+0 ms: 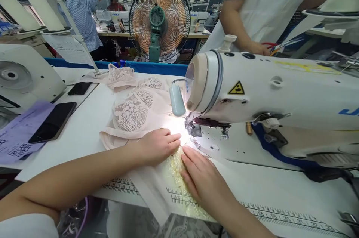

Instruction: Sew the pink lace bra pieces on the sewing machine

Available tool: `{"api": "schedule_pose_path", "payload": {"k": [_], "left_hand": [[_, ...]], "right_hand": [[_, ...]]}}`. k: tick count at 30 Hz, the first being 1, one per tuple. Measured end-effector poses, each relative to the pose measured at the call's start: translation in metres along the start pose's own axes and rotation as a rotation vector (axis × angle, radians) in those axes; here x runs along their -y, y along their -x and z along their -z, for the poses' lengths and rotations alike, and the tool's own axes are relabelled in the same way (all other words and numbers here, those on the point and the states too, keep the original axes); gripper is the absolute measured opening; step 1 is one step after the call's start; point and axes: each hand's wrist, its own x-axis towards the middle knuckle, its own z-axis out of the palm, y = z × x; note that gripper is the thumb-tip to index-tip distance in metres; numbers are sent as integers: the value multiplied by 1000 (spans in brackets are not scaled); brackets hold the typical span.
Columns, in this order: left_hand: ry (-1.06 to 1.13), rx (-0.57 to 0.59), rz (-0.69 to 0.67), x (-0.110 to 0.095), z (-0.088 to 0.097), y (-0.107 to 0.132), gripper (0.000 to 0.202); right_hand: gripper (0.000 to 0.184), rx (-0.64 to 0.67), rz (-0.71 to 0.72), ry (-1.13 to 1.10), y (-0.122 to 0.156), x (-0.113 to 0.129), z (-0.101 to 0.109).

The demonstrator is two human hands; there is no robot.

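Note:
A pale pink bra with lace cups [131,114] lies on the white sewing table. My left hand [158,146] rests on its near side, fingers curled together on the cloth just before the lit needle area. My right hand [202,172] lies opposite, fingers stretched out and pressed on a shiny yellowish strip [175,167]; its thumb is hidden. Both sets of fingertips nearly meet in front of the presser foot [192,127] of the white sewing machine [252,85]. A plain pink fabric band [153,193] hangs over the table's front edge.
To the left are a dark phone [53,122], a printed purple sheet [17,139] and a second machine [28,77]. Ruler markings [275,215] run along the front edge. Behind stands a large fan [159,21]. A person in white [260,6] holds scissors beyond the machine.

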Motion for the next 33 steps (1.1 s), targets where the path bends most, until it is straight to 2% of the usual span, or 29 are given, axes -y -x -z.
{"api": "schedule_pose_path", "payload": {"k": [5,10,19,23,25,28,31,33], "left_hand": [[13,51,28,9,1,-2,30],[29,39,29,20,1,-5,30],[47,124,20,32,-1,-10,30],[12,136,42,41,1,-13,30],[14,147,59,45,2,-17,29],[22,171,70,52,3,-22,26],[13,162,104,60,2,-22,22],[-54,161,160,64,3,-16,22]], "right_hand": [[30,-15,-9,-56,2,-3,2],[30,-31,-23,-95,2,-3,1],[29,-3,0,-88,3,-5,1],[27,-34,6,-105,-1,-5,8],[27,-46,5,-146,-6,2,15],[27,-20,49,-282,-15,24,23],[33,77,50,-316,-22,53,16],[26,131,15,-236,-25,65,8]]}}
